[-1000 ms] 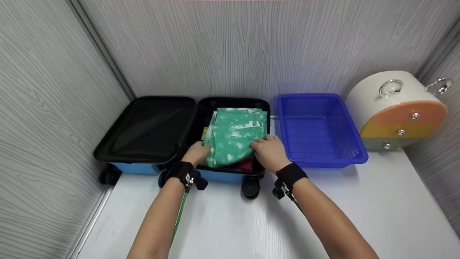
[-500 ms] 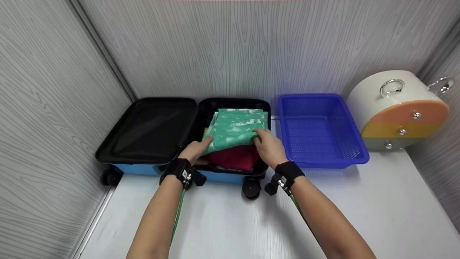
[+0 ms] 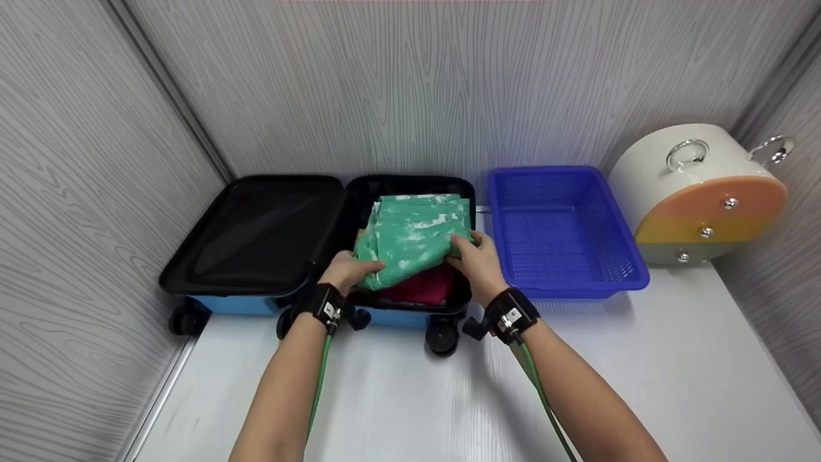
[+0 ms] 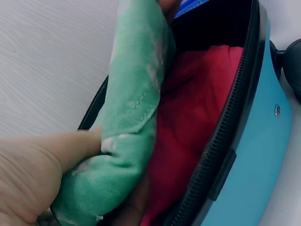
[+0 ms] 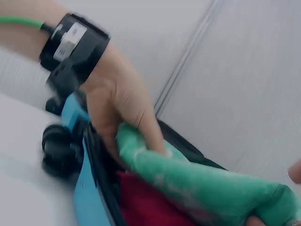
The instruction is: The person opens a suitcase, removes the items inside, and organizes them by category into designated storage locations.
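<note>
A folded green garment point(image 3: 417, 234) with white blotches lies over the open suitcase point(image 3: 391, 316), its near edge lifted. My left hand point(image 3: 343, 273) pinches the near left corner, thumb on top and fingers beneath; the left wrist view shows the thumb point(image 4: 80, 146) pressing the thick fold. At the right edge, my right hand point(image 3: 478, 260) grips the garment with its thumb above and the other fingers underneath, partly hidden. Below the raised edge, a red cloth point(image 3: 420, 287) shows inside the suitcase; the left wrist view has it beside the zipped rim point(image 4: 225, 122).
The suitcase's black-lined other half point(image 3: 256, 234) lies flat to the left. A blue plastic basket point(image 3: 641, 282) stands right of the suitcase. Beyond it is a rounded white cabinet point(image 3: 667, 144) with coloured drawers. Grey panelled walls point(image 3: 417, 90) close off the back and sides.
Both hands first raised and folded back the garment's near edge, uncovering the red cloth. Since then the left corner has come nearer and lower, and the right hand has turned, its fingers now under the edge.
</note>
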The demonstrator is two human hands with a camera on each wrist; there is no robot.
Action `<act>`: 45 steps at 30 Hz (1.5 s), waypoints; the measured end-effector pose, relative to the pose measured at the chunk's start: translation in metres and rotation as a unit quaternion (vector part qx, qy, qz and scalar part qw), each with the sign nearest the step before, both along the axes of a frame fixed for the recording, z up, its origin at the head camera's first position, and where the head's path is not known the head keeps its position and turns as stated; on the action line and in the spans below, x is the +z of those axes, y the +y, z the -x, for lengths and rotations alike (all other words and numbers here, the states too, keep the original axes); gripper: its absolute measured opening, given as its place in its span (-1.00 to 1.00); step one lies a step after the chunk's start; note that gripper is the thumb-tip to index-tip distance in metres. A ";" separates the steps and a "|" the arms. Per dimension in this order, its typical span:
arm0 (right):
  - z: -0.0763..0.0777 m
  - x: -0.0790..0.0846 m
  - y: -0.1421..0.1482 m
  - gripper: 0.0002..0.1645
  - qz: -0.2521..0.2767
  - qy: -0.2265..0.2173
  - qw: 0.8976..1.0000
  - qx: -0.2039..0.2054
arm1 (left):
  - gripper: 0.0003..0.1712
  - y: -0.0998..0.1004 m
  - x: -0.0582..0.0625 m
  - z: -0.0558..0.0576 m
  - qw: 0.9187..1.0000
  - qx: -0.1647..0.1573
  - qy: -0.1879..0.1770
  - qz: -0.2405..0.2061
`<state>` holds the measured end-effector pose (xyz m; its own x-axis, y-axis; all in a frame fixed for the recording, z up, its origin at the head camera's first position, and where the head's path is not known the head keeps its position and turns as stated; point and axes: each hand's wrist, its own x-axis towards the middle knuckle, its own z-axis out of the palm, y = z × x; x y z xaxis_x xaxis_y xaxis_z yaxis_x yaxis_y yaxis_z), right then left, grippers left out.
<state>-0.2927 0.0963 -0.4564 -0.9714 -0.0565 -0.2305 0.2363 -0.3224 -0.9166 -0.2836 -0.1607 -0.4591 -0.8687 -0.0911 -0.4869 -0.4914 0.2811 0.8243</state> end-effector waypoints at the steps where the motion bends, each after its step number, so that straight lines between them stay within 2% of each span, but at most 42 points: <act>1: 0.001 0.000 0.001 -0.19 0.024 -0.012 1.000 -0.009 | -0.07 0.000 0.000 0.000 1.000 -0.006 0.001 0.009; 6: 0.004 -0.001 0.004 -0.42 0.107 -0.066 0.992 -0.032 | -0.01 -0.002 0.000 -0.002 0.999 -0.033 0.010 0.028; 9: 0.004 -0.003 0.006 -0.63 0.129 -0.099 0.986 -0.024 | -0.04 -0.003 -0.001 -0.003 0.999 -0.040 0.022 0.022; 12: 0.003 -0.005 0.010 -0.72 0.116 -0.119 0.986 0.000 | -0.01 -0.002 -0.004 -0.005 0.998 -0.047 0.030 0.026; 14: 0.004 -0.007 0.012 -0.70 0.076 -0.101 0.992 0.023 | 0.03 -0.002 -0.006 -0.005 0.998 -0.047 0.029 0.038; 17: 0.002 -0.012 0.014 -0.53 -0.037 -0.034 0.997 0.056 | 0.07 0.001 -0.011 -0.007 0.997 -0.037 0.025 0.060; 20: 0.000 -0.015 0.015 -0.34 -0.140 0.020 0.987 0.071 | 0.06 0.006 -0.015 -0.007 0.996 -0.031 0.027 0.079; 23: -0.002 -0.016 0.015 -0.26 -0.192 0.032 0.978 0.074 | 0.04 0.009 -0.018 -0.007 0.995 -0.029 0.032 0.095; 25: -0.001 -0.015 0.015 -0.27 -0.187 0.020 0.979 0.081 | 0.03 0.010 -0.019 -0.008 0.994 -0.026 0.036 0.102; 29: 0.004 -0.016 0.017 -0.18 -0.117 -0.033 0.988 0.092 | 0.00 0.011 -0.018 -0.011 0.994 -0.026 0.049 0.098; 31: 0.008 -0.016 0.019 -0.17 -0.093 -0.052 0.990 0.092 | -0.03 0.012 -0.016 -0.012 0.994 -0.027 0.062 0.085; 34: 0.008 -0.015 0.021 -0.26 -0.140 -0.032 0.985 0.095 | -0.09 0.015 -0.012 -0.015 0.994 -0.028 0.080 0.065; 37: 0.007 -0.013 0.022 -0.35 -0.206 0.007 0.974 0.093 | -0.12 0.020 -0.009 -0.017 0.994 -0.030 0.095 0.055; 39: 0.008 -0.013 0.023 -0.35 -0.219 0.019 0.971 0.089 | -0.14 0.023 -0.007 -0.019 0.993 -0.032 0.103 0.052; 41: 0.009 -0.013 0.024 -0.31 -0.196 0.005 0.977 0.086 | -0.15 0.025 -0.006 -0.020 0.992 -0.030 0.113 0.050; 45: 0.014 -0.012 0.026 -0.27 -0.124 -0.052 0.987 0.091 | -0.21 0.028 -0.002 -0.023 0.990 -0.019 0.133 0.039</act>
